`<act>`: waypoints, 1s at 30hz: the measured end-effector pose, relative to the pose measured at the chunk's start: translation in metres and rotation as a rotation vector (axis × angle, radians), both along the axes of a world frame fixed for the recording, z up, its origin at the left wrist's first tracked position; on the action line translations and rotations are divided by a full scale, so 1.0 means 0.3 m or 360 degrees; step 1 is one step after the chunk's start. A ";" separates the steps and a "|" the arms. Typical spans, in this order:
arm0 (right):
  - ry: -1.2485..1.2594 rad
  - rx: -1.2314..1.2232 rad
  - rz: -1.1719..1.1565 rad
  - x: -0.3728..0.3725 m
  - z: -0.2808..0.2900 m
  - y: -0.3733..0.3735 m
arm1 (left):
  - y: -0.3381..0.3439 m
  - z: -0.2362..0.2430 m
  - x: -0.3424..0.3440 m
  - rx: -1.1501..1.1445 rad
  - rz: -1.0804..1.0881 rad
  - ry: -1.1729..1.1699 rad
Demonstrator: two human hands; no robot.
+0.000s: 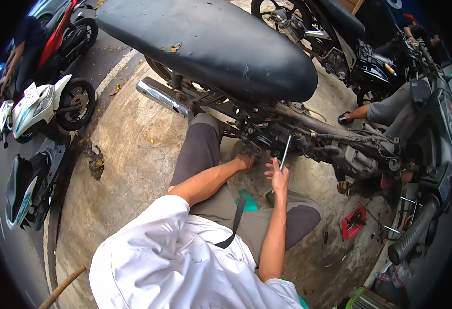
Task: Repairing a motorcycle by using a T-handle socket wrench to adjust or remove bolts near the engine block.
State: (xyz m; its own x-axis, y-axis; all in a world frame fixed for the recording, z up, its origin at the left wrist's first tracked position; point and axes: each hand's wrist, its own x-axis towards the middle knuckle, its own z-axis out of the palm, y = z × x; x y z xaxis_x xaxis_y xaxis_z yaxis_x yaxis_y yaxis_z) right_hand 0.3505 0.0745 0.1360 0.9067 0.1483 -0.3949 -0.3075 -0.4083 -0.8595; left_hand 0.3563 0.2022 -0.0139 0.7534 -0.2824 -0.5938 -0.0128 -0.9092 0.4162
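Note:
A partly stripped motorcycle with a long black seat [210, 46] stands before me, its dark engine [271, 139] uncovered below the frame. My right hand [278, 177] holds a slim silver metal rod [286, 150], a tool whose exact kind I cannot make out. The rod slants upward in front of the engine. Its thumb side grips the rod while some other fingers stick out. My left hand [244, 161] reaches in low beside the engine, left of the right hand. Its fingers are mostly hidden, so what it touches does not show.
A chrome exhaust [161, 96] juts out to the left. On the concrete at right lie a red tool [354, 223] and small loose parts. The handlebar grip [416, 229] stands at far right. Other motorcycles, a white scooter [40, 107] and another person's leg [370, 112] are around.

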 end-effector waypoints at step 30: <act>-0.0304 -0.0605 0.0489 -0.133 0.119 0.297 | 0.106 -0.491 -0.003 -0.0873 0.0361 -0.0134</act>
